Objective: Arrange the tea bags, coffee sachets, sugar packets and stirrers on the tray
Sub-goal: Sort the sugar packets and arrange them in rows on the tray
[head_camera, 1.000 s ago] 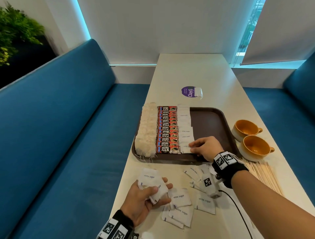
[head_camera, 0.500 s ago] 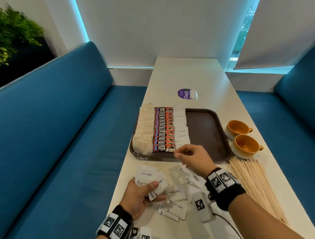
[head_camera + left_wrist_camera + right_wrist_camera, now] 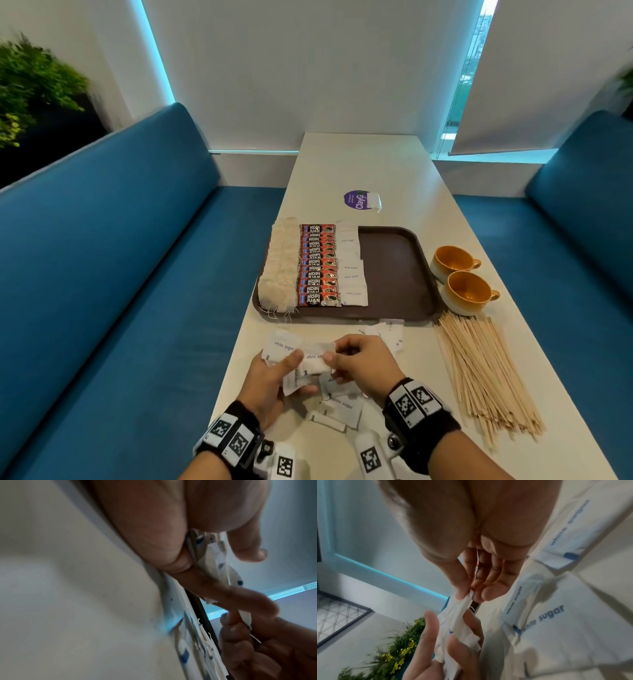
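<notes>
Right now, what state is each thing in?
tray: on table, right part bare
tea bags: rowed on tray
coffee sachets: rowed on tray
sugar row: on tray
sugar bundle: held by left hand
right hand: pinching one packet
stirrers: piled off tray
cups: upright, empty

Head view: even, soft indoor light, cyan glow from strips along the wall [image 3: 150,61]. Daylight at the window [image 3: 469,68]. Plant [image 3: 30,89] smeared by motion blur; edges bow from the wide lens. Wrist views dimmer, grainy, close skin out of focus. Faint shadows under the packets [image 3: 539,616].
</notes>
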Demonstrator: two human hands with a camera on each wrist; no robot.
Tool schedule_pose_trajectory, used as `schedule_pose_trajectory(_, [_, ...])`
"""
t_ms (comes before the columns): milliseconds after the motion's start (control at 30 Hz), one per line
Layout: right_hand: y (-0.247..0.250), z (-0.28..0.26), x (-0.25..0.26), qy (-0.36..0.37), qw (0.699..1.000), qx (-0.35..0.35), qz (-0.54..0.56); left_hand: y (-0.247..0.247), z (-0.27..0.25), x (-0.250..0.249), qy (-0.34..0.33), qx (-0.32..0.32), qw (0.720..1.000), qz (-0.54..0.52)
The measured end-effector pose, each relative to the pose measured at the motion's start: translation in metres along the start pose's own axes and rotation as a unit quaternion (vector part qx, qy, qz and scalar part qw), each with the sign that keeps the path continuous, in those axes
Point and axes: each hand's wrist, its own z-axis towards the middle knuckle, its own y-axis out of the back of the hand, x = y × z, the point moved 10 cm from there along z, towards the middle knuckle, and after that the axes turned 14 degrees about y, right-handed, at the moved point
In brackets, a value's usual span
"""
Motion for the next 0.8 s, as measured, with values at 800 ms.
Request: schedule_pose_trajectory(800, [0.006,-0.006,0.013,0.038,0.999,0.026,0.01,-0.001,0.009,0.003,0.0,0.03,1.0,0.007])
